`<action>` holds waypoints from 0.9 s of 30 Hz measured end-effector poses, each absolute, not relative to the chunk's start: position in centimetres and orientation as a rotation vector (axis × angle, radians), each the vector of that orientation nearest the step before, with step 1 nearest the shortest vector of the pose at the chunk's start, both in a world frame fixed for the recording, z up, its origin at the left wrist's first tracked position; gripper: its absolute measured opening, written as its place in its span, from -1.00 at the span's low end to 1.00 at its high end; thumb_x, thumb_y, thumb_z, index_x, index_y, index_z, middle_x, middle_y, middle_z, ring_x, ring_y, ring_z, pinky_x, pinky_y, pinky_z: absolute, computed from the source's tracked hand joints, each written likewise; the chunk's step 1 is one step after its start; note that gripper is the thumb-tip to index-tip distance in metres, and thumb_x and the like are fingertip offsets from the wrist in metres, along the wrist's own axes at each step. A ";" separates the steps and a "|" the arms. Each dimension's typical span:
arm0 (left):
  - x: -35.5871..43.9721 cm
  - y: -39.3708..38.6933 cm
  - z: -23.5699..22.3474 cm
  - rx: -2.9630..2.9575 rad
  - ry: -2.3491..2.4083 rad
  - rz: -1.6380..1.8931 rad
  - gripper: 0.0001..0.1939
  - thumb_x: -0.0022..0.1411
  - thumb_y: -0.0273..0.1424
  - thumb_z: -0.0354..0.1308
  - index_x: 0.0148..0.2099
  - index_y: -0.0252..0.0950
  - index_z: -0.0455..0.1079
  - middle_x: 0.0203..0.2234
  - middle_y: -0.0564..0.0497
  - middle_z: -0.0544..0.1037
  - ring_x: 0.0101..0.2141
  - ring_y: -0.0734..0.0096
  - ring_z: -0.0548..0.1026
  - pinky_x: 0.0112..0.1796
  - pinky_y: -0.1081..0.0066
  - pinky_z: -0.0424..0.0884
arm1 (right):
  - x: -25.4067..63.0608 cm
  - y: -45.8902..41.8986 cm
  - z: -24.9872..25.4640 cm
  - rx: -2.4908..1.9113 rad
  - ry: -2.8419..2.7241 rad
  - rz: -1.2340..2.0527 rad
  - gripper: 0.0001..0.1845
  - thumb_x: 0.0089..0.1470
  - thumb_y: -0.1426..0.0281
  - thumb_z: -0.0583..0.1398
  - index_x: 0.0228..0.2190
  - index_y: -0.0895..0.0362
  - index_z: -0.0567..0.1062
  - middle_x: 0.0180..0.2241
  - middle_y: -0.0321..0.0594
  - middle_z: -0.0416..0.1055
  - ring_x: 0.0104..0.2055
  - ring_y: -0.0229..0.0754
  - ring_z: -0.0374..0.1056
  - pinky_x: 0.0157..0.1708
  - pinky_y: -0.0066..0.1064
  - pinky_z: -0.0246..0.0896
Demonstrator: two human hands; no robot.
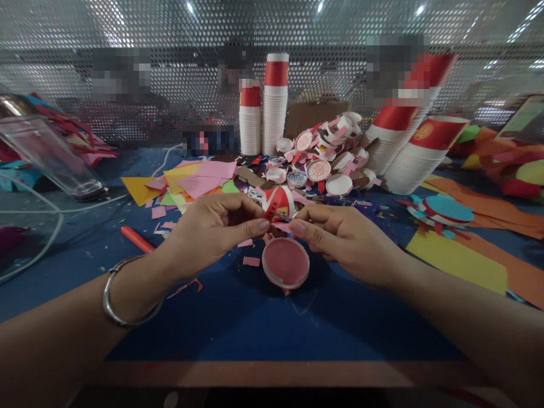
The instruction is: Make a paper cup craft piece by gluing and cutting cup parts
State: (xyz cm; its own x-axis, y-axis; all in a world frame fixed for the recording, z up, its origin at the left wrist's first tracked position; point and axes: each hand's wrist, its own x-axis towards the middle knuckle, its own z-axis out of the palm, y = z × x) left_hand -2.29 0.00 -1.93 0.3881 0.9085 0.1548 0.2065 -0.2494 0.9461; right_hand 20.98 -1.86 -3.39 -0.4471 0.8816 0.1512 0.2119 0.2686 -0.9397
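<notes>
My left hand (216, 229) and my right hand (340, 235) meet over the blue table (238, 317), both pinched closed. Between their fingertips is a small pink paper scrap (281, 226) with a thin dark strip across it. Just below them lies a round cup bottom covered in pink paper (285, 263). A cut red and white cup piece (278, 203) lies right behind the fingertips. A silver bangle (114, 294) circles my left wrist.
Tall stacks of red and white paper cups (275, 105) stand at the back, more lean at the right (419, 156). A heap of cut cup bottoms (327, 158) lies between. Coloured paper sheets (191, 178), an orange marker (136, 239), a glass (51, 156) and cables are left.
</notes>
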 end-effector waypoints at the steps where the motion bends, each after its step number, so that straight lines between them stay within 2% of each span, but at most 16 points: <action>1: -2.3 0.0 -2.0 1.711 1.000 0.928 -0.85 0.15 -0.29 0.46 -0.28 -0.22 0.61 -0.39 0.05 0.68 -0.32 0.40 0.63 -0.23 0.48 0.53 | 21.0 -1.9 -3.4 -0.995 -1.839 1.206 -0.62 0.29 0.09 0.24 -0.37 0.15 0.52 -0.57 -0.43 0.24 -0.59 -0.37 -0.03 -0.57 -0.43 -0.12; 7: -2.4 0.0 -2.1 1.709 0.974 0.920 -0.81 0.14 -0.26 0.46 -0.29 -0.25 0.60 -0.41 0.03 0.68 -0.35 0.40 0.61 -0.26 0.47 0.53 | 20.9 -1.8 -3.3 -0.977 -1.889 1.155 -0.63 0.32 0.12 0.22 -0.35 0.17 0.55 -0.45 -0.34 0.34 -0.49 -0.35 0.12 -0.50 -0.45 -0.02; 13: -2.3 -0.2 -2.0 1.680 0.967 0.911 -0.84 0.18 -0.28 0.44 -0.28 -0.25 0.60 -0.41 0.07 0.67 -0.33 0.43 0.62 -0.24 0.50 0.55 | 20.9 -2.1 -3.2 -0.964 -1.891 1.145 -0.60 0.28 0.07 0.24 -0.38 0.16 0.53 -0.49 -0.37 0.27 -0.50 -0.34 0.06 -0.52 -0.44 -0.06; 19: -2.1 -0.4 -1.3 1.672 1.004 0.905 -0.84 0.17 -0.32 0.45 -0.28 -0.27 0.58 -0.42 0.04 0.70 -0.40 0.47 0.62 -0.38 0.58 0.52 | 21.0 -2.0 -3.2 -1.037 -1.950 1.067 -0.54 0.26 0.01 0.24 -0.40 0.16 0.53 -0.47 -0.32 0.29 -0.47 -0.30 0.13 -0.49 -0.43 0.01; 27: -2.0 -0.4 -1.2 1.662 0.997 0.902 -0.80 0.14 -0.27 0.46 -0.32 -0.27 0.57 -0.46 0.03 0.69 -0.40 0.39 0.64 -0.41 0.52 0.54 | 20.9 -1.9 -3.0 -1.030 -1.959 1.053 -0.53 0.26 0.00 0.22 -0.41 0.16 0.53 -0.46 -0.30 0.30 -0.44 -0.29 0.16 -0.48 -0.44 0.04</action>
